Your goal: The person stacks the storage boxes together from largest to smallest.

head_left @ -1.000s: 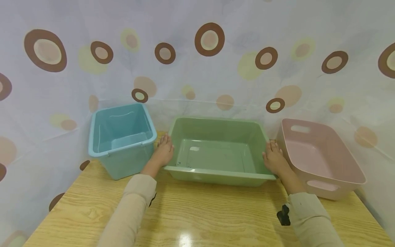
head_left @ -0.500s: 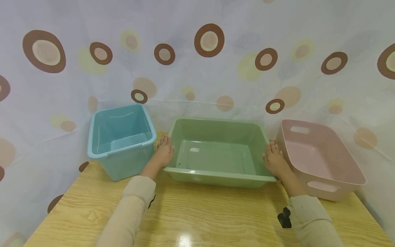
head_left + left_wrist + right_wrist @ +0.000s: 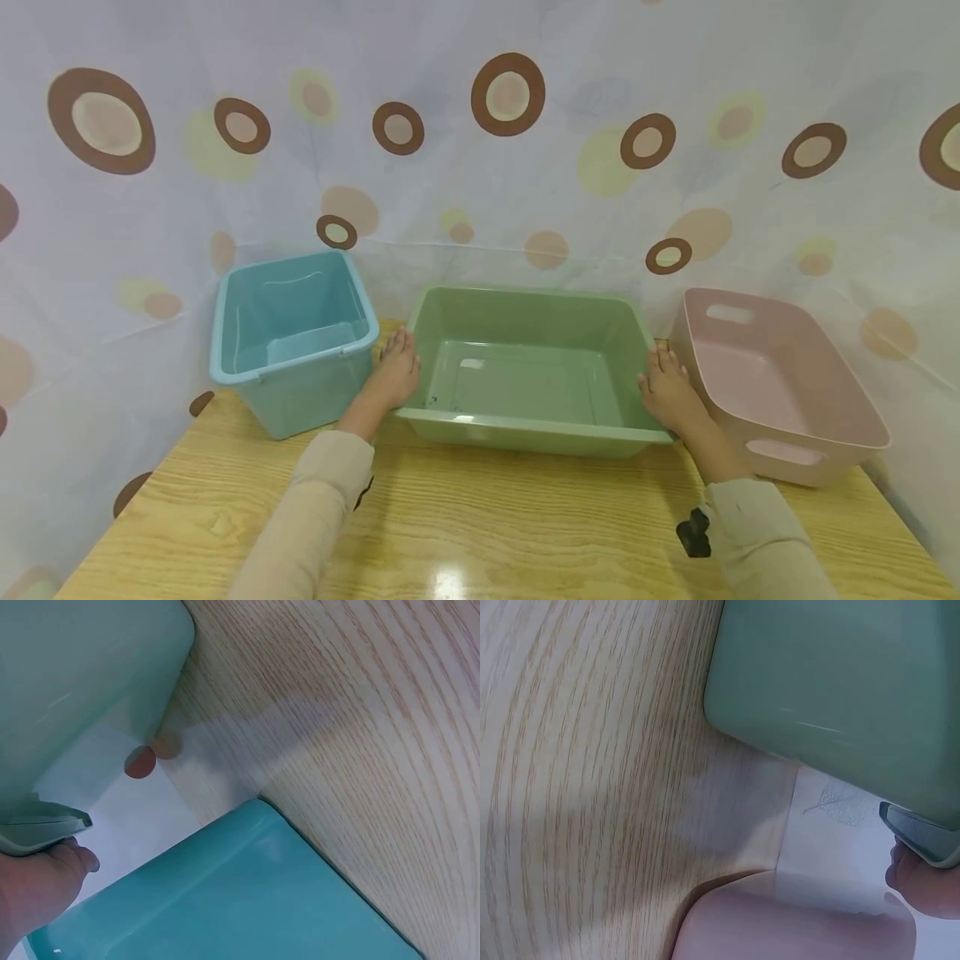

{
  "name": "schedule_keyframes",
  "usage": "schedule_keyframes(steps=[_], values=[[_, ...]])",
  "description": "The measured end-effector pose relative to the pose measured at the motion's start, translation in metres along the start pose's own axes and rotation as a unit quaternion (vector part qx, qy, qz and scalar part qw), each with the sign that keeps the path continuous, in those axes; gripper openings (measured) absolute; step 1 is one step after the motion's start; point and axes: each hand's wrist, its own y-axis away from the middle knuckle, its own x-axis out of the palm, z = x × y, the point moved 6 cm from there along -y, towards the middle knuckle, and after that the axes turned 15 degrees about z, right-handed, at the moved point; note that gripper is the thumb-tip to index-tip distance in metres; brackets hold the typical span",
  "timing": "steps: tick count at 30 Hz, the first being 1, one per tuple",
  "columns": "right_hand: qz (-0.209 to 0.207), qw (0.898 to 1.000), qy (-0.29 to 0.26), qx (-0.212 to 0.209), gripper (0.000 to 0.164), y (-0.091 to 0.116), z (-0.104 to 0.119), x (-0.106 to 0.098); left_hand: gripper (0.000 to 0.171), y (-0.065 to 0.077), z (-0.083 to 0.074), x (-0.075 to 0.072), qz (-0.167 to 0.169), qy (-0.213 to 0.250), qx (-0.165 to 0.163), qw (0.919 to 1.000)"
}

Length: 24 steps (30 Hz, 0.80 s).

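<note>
Two hands are sharing one tub (image 3: 525,437), which is sitting mid-frame: our left hand (image 3: 393,375) and right hand (image 3: 669,390) are each grasping its rim, one grip per short end. For any move, we are wanting equal force and a level rim, while leaving room beside one blue bin (image 3: 315,400) at centre left and one pink bin (image 3: 817,367) at centre right. We are counting three containers, all standing on one worktop (image 3: 487,517).
</note>
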Motion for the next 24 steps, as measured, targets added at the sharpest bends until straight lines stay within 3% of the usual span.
schedule_keyframes(steps=[24], values=[[0.003, 1.0, -0.011, 0.004, 0.058, 0.0011, 0.0017, 0.0023, 0.053, 0.005, 0.0014, -0.0002, -0.007, -0.012, 0.001, 0.9999]])
